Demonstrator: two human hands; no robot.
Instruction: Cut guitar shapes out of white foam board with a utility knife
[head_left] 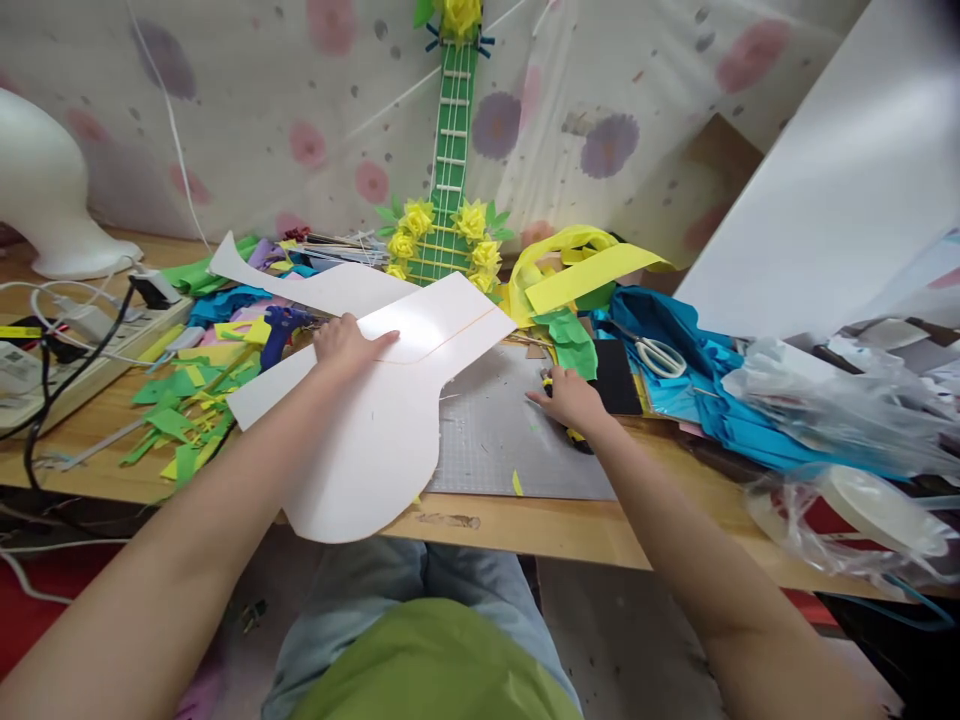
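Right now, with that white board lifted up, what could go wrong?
The white board seems to reach past the table's front edge, so it might slip if the left hand loosens. The blue glue gun looks close beside it and could get bumped. The yellow-and-black tool in the right hand might nick someone if it's a cutter; I can't see a blade.

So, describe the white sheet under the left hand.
On the wooden table, find the grey gridded mat. Overlapping its left part, under the left hand, is the curved-edged white sheet. Its orange line distinguishes it from the white piece behind.
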